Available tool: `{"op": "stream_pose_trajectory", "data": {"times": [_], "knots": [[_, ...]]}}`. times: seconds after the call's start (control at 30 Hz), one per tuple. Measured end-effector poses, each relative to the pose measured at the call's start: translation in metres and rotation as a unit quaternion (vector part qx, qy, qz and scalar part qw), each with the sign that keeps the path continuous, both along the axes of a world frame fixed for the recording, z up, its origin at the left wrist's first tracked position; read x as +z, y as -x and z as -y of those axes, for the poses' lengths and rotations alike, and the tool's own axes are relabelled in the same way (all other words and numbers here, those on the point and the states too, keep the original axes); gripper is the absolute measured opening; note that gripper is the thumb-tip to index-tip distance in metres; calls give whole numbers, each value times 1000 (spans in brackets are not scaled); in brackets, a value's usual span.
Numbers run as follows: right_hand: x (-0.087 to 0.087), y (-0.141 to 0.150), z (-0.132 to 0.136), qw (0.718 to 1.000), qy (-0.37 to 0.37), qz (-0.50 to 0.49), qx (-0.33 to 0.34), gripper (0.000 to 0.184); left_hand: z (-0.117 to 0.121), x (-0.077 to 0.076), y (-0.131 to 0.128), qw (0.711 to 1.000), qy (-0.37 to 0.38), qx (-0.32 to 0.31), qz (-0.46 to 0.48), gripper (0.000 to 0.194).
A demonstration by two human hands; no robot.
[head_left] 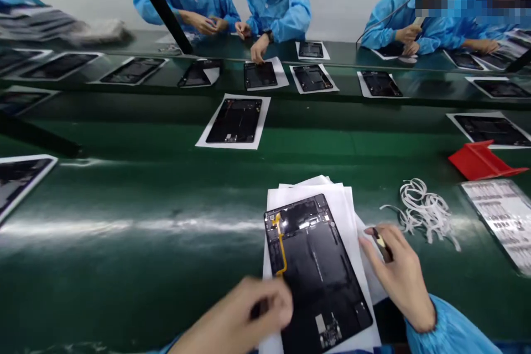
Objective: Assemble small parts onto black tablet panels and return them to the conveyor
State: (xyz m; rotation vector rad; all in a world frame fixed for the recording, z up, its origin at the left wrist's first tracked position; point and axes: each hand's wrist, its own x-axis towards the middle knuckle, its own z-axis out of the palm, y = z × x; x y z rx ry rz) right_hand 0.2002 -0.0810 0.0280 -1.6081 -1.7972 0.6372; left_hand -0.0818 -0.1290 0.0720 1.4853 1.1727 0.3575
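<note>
1. The open tablet shell lies on a stack of white sheets, between the two hands and reaching beyond the left one; its near left corner is cut off by the lower picture edge.
2. A yellow-orange ribbon cable runs down the shell's left side, its near end just beyond the left fingertips; whether they touch it is unclear.
3. The left hand is motion-blurred, fingers curled and thumb drawn close to them, covering part of the shell's left edge. I cannot tell if anything is pinched there.
4. The right hand, just right of the sheets, has its fingers closed around a small dark tool with a pale yellow patch; the fingers hide part of it, so its type is uncertain.
5. Beyond and right of that hand lie tangled white strips. Farther right is a clear pack with contents too small to read; a red bin sits beyond it.
6. Well beyond both hands, another shell rests on paper on the green bench.
7. Farthest off, co-workers in blue sleeves are cut off above; one's hand covers part of a shell.
</note>
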Motion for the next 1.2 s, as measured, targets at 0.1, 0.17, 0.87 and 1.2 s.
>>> {"op": "stream_pose_trajectory", "data": {"times": [0.1, 0.17, 0.87, 1.2], "knots": [[4, -3, -13, 997, -33, -70, 12, 24, -53, -17, -23, 984, -158, 64, -54, 23], [0, 2, -24, 992, -18, -116, 38, 33, -76, -31, -40, 965, -240, 67, -82, 34], [-26, 30, -55, 972, 46, -226, 35, 15, -83, -62, -51, 949, -286, 88, -96, 7], [-27, 27, -60, 968, 81, -211, 109, 9, -84, -57, -55, 952, -270, 104, -99, 8]]}}
